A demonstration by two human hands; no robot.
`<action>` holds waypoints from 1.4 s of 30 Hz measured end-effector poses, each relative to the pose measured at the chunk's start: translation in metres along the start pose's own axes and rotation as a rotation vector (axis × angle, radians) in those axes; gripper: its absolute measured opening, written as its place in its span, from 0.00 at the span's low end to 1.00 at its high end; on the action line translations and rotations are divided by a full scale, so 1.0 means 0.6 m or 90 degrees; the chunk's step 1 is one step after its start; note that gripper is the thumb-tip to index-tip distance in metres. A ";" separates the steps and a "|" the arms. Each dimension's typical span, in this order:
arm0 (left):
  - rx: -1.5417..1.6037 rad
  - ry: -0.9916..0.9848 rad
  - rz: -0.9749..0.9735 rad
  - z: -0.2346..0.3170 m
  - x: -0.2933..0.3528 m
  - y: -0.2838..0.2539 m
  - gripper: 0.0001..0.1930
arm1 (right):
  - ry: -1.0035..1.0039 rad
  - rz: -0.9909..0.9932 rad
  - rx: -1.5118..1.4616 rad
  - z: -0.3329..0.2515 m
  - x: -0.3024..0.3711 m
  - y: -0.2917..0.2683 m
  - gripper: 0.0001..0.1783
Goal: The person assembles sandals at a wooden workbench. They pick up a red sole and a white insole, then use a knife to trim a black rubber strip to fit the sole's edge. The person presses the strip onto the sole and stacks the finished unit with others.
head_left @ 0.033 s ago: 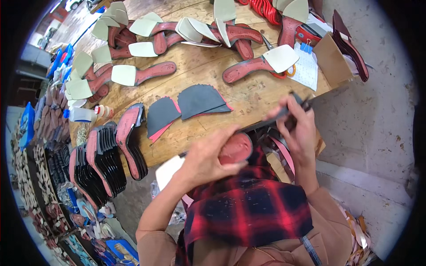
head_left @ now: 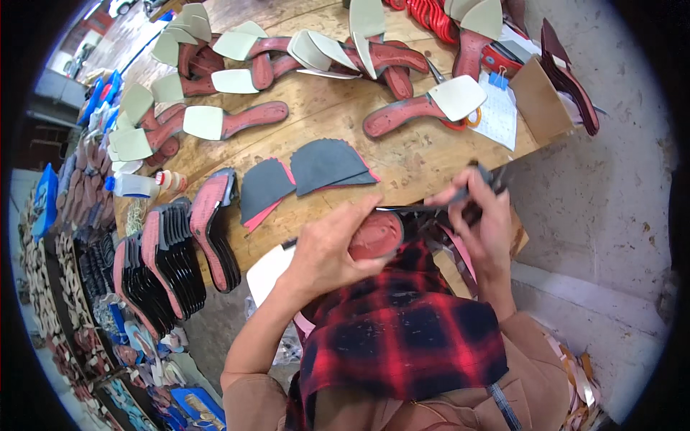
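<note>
Clamping the red insole [head_left: 376,237] above the plaid apron [head_left: 402,323], the left hand [head_left: 327,248] is pinching its edges; the right hand [head_left: 485,219], apart, is gripping a blurred dark object [head_left: 483,174]. Probably light and stiff, the insole is inviting an edge hold.

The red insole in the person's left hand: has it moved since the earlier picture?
Yes, slightly: the red insole has shifted left and nearer the grey pieces on the table.

Cannot identify the dark object [head_left: 484,174] in the right hand [head_left: 490,219], blurred. Cannot see the whole red insole [head_left: 377,235], partly hidden by the left hand [head_left: 325,246]. See the red coil [head_left: 429,19] only in part, cut by the upper edge.
</note>
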State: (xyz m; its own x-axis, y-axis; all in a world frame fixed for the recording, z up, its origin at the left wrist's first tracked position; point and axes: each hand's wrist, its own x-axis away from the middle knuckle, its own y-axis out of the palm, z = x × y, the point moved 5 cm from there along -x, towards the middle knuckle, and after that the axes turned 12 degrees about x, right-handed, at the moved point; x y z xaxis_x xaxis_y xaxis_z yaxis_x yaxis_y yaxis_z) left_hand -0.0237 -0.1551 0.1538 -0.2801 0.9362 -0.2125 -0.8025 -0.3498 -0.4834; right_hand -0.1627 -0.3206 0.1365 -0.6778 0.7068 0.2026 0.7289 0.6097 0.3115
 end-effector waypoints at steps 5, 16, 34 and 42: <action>-0.063 0.047 0.131 -0.008 -0.052 -0.034 0.43 | -0.049 -0.024 -0.033 0.023 0.060 0.039 0.07; 0.349 -0.041 0.341 -0.024 -0.171 -0.029 0.25 | -0.342 0.046 0.236 -0.051 -0.124 0.090 0.12; 0.937 -0.404 0.460 -0.162 -0.125 0.078 0.13 | -0.139 -0.305 0.049 0.081 -0.001 0.018 0.38; 0.921 -0.383 0.451 -0.150 -0.064 0.091 0.20 | -0.267 -0.143 0.141 0.095 -0.005 0.047 0.64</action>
State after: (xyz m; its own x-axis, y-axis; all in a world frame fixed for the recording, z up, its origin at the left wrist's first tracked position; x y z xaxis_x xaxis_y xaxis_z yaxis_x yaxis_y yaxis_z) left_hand -0.0090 -0.2132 0.0590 -0.6340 0.6235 0.4575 -0.1360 -0.6722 0.7278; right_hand -0.1346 -0.2848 0.0920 -0.7557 0.6051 -0.2504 0.6037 0.7919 0.0916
